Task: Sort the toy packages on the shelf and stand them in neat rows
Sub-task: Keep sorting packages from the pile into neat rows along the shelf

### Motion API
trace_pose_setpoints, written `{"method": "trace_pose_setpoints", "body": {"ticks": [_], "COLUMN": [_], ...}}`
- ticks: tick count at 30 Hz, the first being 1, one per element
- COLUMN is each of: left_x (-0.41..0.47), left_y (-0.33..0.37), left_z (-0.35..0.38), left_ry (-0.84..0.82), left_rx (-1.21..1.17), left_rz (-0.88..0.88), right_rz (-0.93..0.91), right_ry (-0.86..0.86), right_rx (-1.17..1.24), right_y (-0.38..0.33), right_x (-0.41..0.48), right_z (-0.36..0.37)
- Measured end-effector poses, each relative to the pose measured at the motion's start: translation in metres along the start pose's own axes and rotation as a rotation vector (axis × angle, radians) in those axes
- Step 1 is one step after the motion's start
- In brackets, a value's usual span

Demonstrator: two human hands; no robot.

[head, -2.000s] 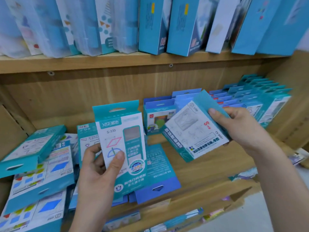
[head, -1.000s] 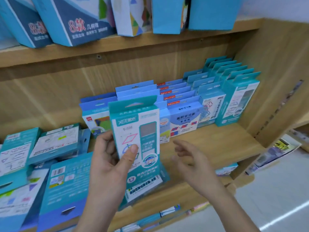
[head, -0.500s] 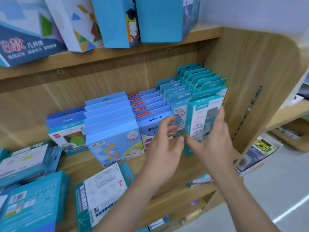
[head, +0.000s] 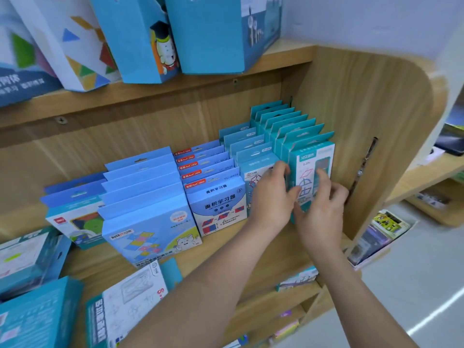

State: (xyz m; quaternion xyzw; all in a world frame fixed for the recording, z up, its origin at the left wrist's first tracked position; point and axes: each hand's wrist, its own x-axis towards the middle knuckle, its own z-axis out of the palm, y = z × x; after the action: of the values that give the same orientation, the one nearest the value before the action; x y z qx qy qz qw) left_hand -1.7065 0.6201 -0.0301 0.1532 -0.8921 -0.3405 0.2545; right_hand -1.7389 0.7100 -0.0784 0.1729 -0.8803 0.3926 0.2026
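Note:
Several rows of toy packages stand upright on the wooden shelf point(head: 253, 252). At the front of the rightmost row, against the shelf's side panel, stands a teal package point(head: 308, 160) with a white face and shape drawings. My left hand point(head: 270, 197) grips its left edge, fingers curled round it. My right hand point(head: 324, 207) holds its lower front, index finger pressed on the face. Left of it are a pale-blue row point(head: 253, 160), a red-labelled blue row point(head: 216, 204) and a light-blue row point(head: 150, 222).
Loose packages lie flat at the lower left: a white-faced one point(head: 130, 295) and teal ones point(head: 32, 320). A red-logo package point(head: 72, 217) stands at the far left. Big boxes point(head: 208, 33) lean on the upper shelf. The side panel point(head: 364, 121) bounds the right.
The teal package went from my left hand, held out in front, to the head of the rightmost row. Both hands now press on it there. The view swung right.

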Motion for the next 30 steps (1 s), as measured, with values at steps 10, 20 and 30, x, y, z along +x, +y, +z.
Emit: {"method": "trace_pose_setpoints", "body": {"ticks": [10,20,30], "left_x": [0.003,-0.032,-0.122], "left_y": [0.001,-0.005,-0.068], "left_z": [-0.012,-0.088,-0.275], "left_ry": [-0.008,0.035,0.128], "left_rx": [0.181,0.069,0.35], "left_rz": [0.06,0.124,-0.016], "right_rz": [0.042,-0.127,-0.579], "right_ry": [-0.067,-0.008,-0.275], "right_rx": [0.073,0.262,0.546], "right_y": [-0.005,-0.059,-0.201], "right_x": [0.003,-0.008,-0.059], "right_z": [-0.015,-0.032,0.0]}}
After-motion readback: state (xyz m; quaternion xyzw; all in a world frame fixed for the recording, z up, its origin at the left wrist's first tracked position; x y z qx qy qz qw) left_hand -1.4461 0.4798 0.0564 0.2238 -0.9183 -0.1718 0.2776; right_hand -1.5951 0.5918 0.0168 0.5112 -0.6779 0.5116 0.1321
